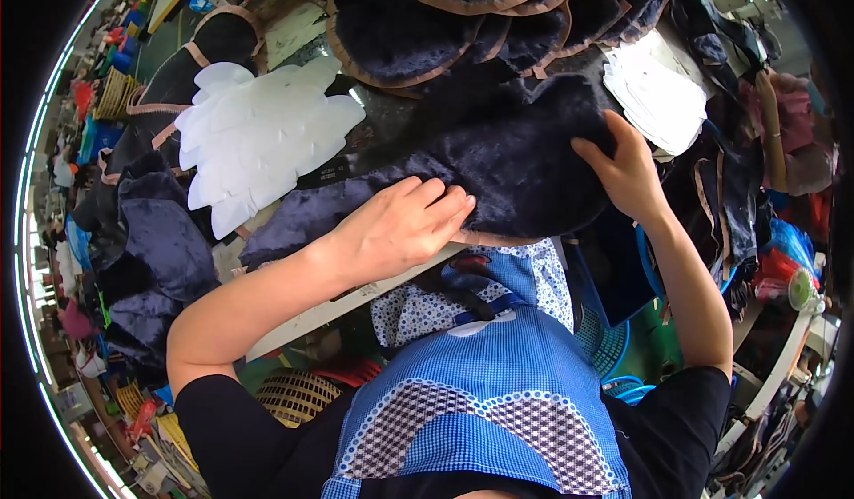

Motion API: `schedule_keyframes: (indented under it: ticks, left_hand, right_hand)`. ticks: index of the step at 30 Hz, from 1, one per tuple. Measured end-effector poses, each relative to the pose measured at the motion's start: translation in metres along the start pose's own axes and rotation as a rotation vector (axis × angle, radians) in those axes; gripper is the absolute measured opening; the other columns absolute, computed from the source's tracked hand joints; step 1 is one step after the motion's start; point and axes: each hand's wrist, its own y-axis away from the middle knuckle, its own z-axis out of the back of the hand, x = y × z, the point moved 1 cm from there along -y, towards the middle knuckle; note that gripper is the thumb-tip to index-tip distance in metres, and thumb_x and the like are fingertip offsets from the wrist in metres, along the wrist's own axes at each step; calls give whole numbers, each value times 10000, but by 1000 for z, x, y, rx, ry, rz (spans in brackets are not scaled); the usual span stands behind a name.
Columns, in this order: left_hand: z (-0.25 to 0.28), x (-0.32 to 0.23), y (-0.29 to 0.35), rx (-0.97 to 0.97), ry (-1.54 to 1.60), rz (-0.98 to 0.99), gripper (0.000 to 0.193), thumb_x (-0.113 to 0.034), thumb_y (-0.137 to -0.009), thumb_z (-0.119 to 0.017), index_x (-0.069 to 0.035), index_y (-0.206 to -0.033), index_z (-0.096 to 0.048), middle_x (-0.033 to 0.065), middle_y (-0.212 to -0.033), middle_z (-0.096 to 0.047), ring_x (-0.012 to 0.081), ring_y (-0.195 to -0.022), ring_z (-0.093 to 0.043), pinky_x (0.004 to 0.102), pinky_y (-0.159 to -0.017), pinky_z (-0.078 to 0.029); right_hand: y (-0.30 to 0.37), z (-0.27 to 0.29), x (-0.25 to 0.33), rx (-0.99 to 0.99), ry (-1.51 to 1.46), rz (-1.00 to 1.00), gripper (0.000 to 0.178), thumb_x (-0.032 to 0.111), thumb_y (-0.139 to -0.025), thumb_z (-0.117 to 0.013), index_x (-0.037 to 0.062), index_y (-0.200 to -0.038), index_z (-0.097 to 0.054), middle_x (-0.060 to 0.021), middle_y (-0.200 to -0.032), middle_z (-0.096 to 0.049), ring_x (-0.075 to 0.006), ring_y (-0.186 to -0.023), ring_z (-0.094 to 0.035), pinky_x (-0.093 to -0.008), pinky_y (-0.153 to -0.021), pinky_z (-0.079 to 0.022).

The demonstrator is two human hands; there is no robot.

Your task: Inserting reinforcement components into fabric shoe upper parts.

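Note:
A dark navy plush fabric piece (525, 165) with a tan edge lies across the table in front of me. My right hand (627, 165) grips its right end, the thumb apart from the fingers and the cloth between them. On the near part of the piece, my left hand (414, 223) has its fingers bent together in a pinch at the plush, close to the tan edge. A fan-like stack of white shaped sheets (267, 134) lies to the left of the cloth. Beyond my right hand is a second stack of white sheets (658, 90).
Tan-edged dark plush pieces (400, 36) are piled at the back. More dark plush (165, 241) hangs at the left. The pale table edge (329, 312) runs before my apron. Below stand a blue basket (605, 339) and a tan basket (298, 397). Another person (787, 134) is at far right.

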Motion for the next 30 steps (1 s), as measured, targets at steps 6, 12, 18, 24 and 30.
schedule_keyframes:
  ticks: [6, 12, 18, 24, 30]
  left_hand:
    - [-4, -3, -17, -1, 11, -73, 439, -71, -807, -672, 57, -1227, -671, 203, -1364, -628, 284, -1203, -642, 394, -999, -538]
    - [1, -13, -44, 144, 49, 35, 873, -194, -642, -791, -26, -1457, -527, 101, -1215, -591, 243, -1086, -588, 384, -974, -463]
    - [-5, -9, -68, 65, 125, -70, 793, -230, -664, -795, 53, -1368, -564, 174, -1361, -554, 311, -1262, -556, 439, -1145, -398]
    - [0, -2, -93, 89, 341, -78, 572, -255, -721, -782, 88, -1149, -619, 237, -1419, -573, 367, -1346, -545, 455, -1136, -447]
    - [-26, 7, -104, 10, 418, -67, 447, -167, -866, -685, 16, -1263, -593, 190, -1479, -552, 365, -1394, -516, 471, -1157, -428]
  right_hand:
    - [-20, -15, -1, -132, 286, 223, 289, 210, -943, -712, 26, -1052, -518, -223, -833, -634, -445, -836, -643, -484, -686, -506]
    - [-28, -19, -2, -109, 402, 250, 323, 267, -938, -710, 22, -930, -501, -194, -794, -652, -431, -772, -664, -495, -645, -530]
    - [-60, -6, 4, 39, 272, 255, 372, 313, -892, -760, -17, -950, -598, -207, -847, -683, -437, -827, -680, -482, -704, -549]
    - [-96, -17, 1, 88, 161, 490, 306, 255, -922, -739, -6, -923, -580, -197, -859, -649, -424, -822, -645, -476, -711, -516]
    - [-95, -24, -10, 51, 287, 567, 321, 299, -937, -702, 21, -904, -545, -165, -837, -649, -407, -827, -659, -492, -712, -542]
